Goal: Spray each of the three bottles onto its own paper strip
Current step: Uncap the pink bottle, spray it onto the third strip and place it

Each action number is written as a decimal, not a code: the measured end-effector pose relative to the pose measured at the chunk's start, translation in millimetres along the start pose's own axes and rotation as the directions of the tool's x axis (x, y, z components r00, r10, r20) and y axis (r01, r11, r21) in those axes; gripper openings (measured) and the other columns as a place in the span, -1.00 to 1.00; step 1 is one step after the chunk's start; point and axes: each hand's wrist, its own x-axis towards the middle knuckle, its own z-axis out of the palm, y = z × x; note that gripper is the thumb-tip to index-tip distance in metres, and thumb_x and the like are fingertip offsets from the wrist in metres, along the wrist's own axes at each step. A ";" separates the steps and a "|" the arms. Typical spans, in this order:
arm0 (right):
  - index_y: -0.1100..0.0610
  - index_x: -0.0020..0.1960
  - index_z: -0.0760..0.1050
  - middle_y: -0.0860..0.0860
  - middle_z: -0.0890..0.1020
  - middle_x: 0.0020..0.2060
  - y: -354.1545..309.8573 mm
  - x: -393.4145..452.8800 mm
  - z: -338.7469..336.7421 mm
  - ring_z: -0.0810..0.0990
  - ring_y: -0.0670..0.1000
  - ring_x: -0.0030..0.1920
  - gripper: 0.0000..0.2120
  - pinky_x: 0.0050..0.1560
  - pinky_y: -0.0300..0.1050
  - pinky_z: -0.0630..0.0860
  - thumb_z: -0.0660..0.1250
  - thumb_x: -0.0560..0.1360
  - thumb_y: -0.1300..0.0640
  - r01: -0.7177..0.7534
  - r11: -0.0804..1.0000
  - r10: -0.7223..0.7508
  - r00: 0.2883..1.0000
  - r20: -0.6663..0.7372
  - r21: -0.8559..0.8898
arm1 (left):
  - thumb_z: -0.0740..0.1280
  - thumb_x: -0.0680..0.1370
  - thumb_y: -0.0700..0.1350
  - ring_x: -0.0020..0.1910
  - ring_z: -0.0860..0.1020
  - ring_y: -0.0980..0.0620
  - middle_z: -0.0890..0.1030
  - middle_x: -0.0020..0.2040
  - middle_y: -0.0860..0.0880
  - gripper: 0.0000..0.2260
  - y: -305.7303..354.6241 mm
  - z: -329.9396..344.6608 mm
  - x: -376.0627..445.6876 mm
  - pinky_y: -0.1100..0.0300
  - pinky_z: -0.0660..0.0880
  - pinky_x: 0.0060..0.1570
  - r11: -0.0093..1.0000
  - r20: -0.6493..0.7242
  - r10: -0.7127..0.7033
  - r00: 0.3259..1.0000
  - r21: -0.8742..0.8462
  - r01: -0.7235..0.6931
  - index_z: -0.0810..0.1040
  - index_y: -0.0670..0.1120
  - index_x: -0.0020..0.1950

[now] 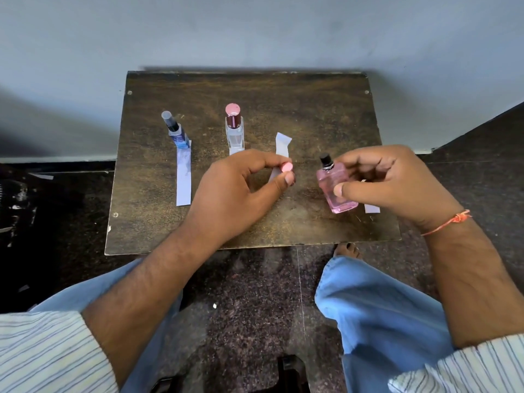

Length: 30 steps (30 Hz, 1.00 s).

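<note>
Head view, looking down on a small dark wooden desk [255, 217] set against a grey wall [255, 29]. Right hand [397, 182] curled round a pink bottle [337, 191], thumb across its front, fingers behind; bottle lifted and tilted, black spray nozzle [325, 159] bare at the top. Left hand [235, 191] pinching a small pink cap [287, 167] between thumb and fingertips, just left of the pink bottle and apart from it. Behind the left hand's fingers, a white paper strip [282, 146], far end curled up, near end hidden. A second strip's end [372, 208] poking out below the right hand, near the desk's right side. Toward the back left, a blue bottle [179, 136] with a grey cap standing upright on the far end of a long paper strip [183, 177] lying flat toward the near edge. At back centre, a clear bottle [234, 134] with a dark red collar and pink cap top, upright, well apart from both hands; white paper just visible at its base. Below the desk, blue jeans [382, 307], a bare foot [347, 249], dark speckled floor [249, 293]. Striped sleeves [42, 353] at the bottom corners, an orange thread band [450, 221] on the right wrist.
</note>
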 end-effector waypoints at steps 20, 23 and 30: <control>-0.03 0.12 0.76 0.07 0.80 -0.12 3.5 -0.5 1.8 0.70 -0.01 -0.12 -0.72 0.00 -0.07 0.66 0.58 0.44 0.19 0.102 0.995 -0.104 0.983 -0.150 -0.021 | 0.42 0.67 0.13 0.13 0.69 0.15 0.68 0.28 0.23 -0.69 8.0 11.1 -3.6 -0.01 0.70 0.00 0.926 0.196 0.087 0.977 0.345 -0.152 0.71 0.12 0.40; -0.04 0.13 0.76 0.06 0.80 -0.12 5.3 -0.4 1.2 0.70 -0.02 -0.11 -0.71 0.02 -0.04 0.67 0.59 0.43 0.17 0.098 0.995 -0.098 0.982 -0.159 -0.011 | 0.43 0.65 0.16 0.15 0.68 0.16 0.67 0.29 0.25 -0.66 8.1 9.9 -3.7 -0.02 0.70 0.01 0.919 0.207 0.082 0.975 0.363 -0.155 0.70 0.14 0.41; -0.14 0.12 0.75 0.02 0.80 -0.05 5.1 -0.5 2.0 0.69 -0.09 -0.12 -0.70 0.00 -0.16 0.66 0.58 0.44 0.14 0.111 0.994 -0.107 0.982 -0.154 0.014 | 0.52 0.56 0.25 0.16 0.67 0.18 0.64 0.34 0.25 -0.53 6.4 4.7 -4.2 -0.03 0.70 0.08 0.913 0.218 0.073 0.973 0.377 -0.153 0.67 0.16 0.44</control>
